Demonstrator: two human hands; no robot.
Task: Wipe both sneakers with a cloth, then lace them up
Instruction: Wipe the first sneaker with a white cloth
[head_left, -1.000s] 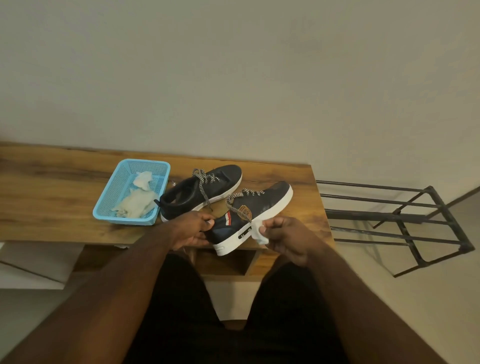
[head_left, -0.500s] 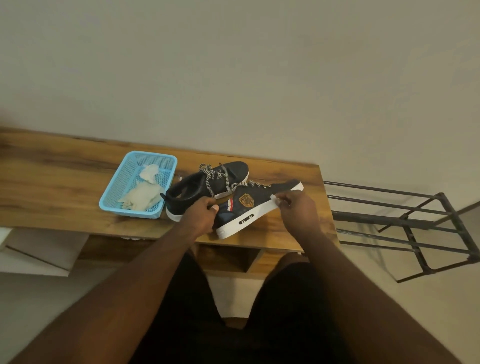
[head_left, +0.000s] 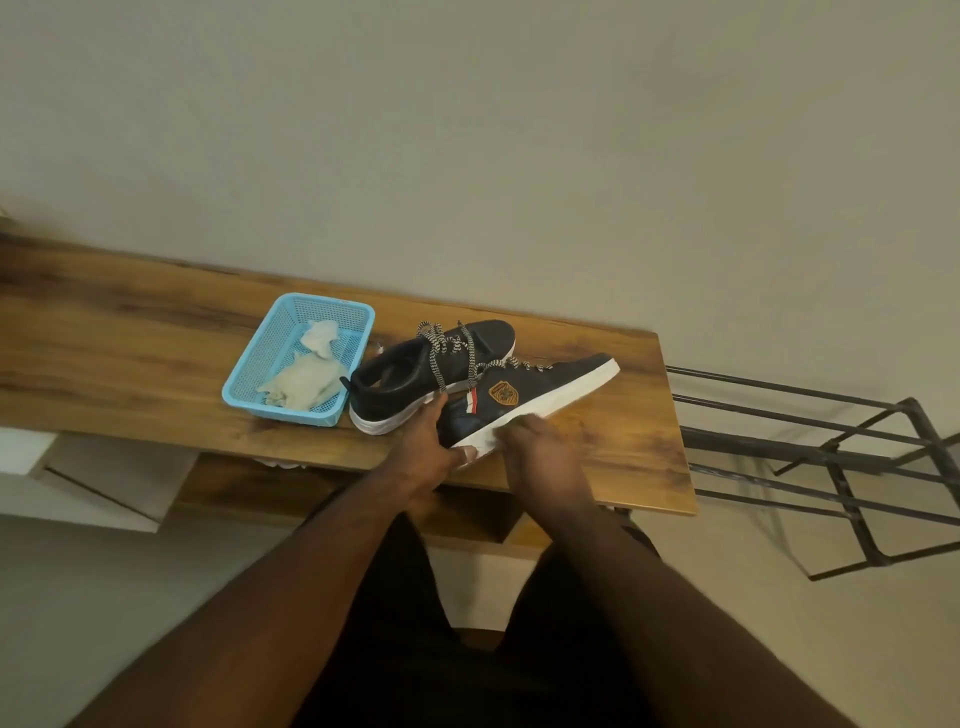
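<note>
Two dark sneakers with white soles lie on the wooden table (head_left: 130, 364). The nearer sneaker (head_left: 540, 389) has an orange badge and a red and white stripe; it is tipped onto its side, sole edge toward me. My left hand (head_left: 428, 452) grips its heel end, thumb on the white sole. My right hand (head_left: 540, 457) presses against the white sole near the heel, fingers curled; the small white cloth it held earlier is hidden under it. The other sneaker (head_left: 415, 379) sits behind, upright, with speckled laces (head_left: 452, 348) loose over its tongue.
A light blue plastic basket (head_left: 260, 358) with pale crumpled cloths (head_left: 306, 379) stands left of the sneakers. A dark metal rack (head_left: 831, 441) stands right of the table. The wall runs right behind the table. My legs are below the table's front edge.
My right hand slid from the toe end of the nearer sneaker's sole back to its heel end. The left hand kept its grip on the heel. The view shifted slightly.
</note>
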